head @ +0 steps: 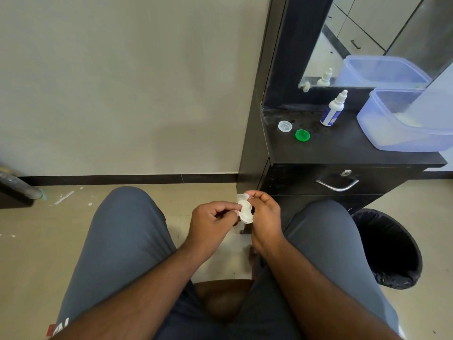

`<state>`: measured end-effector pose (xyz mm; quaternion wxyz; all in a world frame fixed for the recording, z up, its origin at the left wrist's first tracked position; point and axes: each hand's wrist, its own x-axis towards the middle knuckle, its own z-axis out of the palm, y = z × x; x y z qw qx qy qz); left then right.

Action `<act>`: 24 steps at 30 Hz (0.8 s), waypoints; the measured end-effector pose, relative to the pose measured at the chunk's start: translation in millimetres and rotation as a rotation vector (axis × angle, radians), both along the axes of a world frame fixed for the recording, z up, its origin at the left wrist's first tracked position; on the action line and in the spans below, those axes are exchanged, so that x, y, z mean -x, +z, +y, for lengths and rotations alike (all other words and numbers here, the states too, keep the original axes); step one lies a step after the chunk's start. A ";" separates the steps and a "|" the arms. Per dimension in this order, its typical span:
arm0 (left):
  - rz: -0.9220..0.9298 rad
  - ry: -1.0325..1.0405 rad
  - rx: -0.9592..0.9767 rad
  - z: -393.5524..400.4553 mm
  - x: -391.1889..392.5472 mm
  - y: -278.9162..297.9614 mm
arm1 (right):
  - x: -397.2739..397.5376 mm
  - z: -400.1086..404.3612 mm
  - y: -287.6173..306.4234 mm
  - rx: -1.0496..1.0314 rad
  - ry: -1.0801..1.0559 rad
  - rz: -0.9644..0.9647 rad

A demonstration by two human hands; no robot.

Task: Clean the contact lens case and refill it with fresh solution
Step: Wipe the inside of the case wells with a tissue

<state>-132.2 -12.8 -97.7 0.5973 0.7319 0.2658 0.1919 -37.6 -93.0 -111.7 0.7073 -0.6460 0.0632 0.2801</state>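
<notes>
We see the white lens case (pixel 245 209) between the knees, well below and left of the solution bottle (pixel 332 110), both wells bare. Our left hand (pixel 212 223) pinches its left edge, fingers curled shut. Our right hand (pixel 264 217) grips its right side, thumb on top. On the dark surface (pixel 343 148), clear cap (pixel 285 126) and green cap (pixel 302 135) lie left of the bottle.

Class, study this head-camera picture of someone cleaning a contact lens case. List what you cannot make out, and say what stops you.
- Head view: contact lens case wells, covered by fingers of left hand and right hand.
- Solution bottle label, too small to read.
- Blue tub, cut off by the right edge.
- Bin contents, lost in black liner.
</notes>
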 end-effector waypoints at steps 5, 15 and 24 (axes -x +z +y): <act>0.124 0.056 0.489 7.8 0.2 6.1 | 6.3 1.1 3.2 0.030 0.079 -0.144; 0.252 0.172 0.385 33.7 -0.8 7.5 | -3.0 -8.2 12.9 0.148 0.173 -0.440; 0.231 0.048 0.258 35.7 -0.7 9.3 | 2.5 -7.2 7.8 0.335 0.365 -0.572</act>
